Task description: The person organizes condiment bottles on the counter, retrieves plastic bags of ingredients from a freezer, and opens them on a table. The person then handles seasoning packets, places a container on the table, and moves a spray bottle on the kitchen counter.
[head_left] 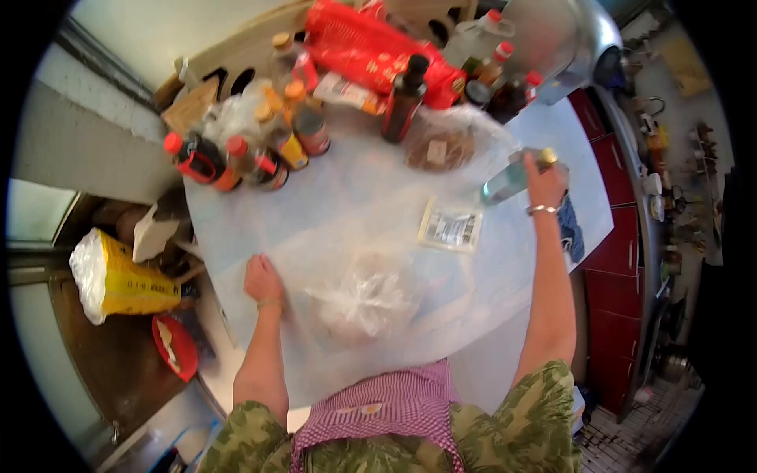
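My right hand [546, 183] is wrapped round a clear bottle [507, 183] with a gold cap, tilted over the right side of the table. My left hand [262, 281] rests closed like a fist on the left part of the table, with nothing showing in it. Between my arms sits a knotted clear plastic bag [367, 299]; what is inside is hard to make out. A flat sealed packet with a barcode [451, 225] lies left of the bottle. Behind it is a clear bag with something brown inside [441, 150].
A pale sheet covers the table [331, 213]. Dark sauce bottles [201, 162] and several jars [311, 130] stand at the back left. A tall dark bottle [406, 98] and a red bag [355, 47] are at the back. Red cabinets [611, 268] stand on the right.
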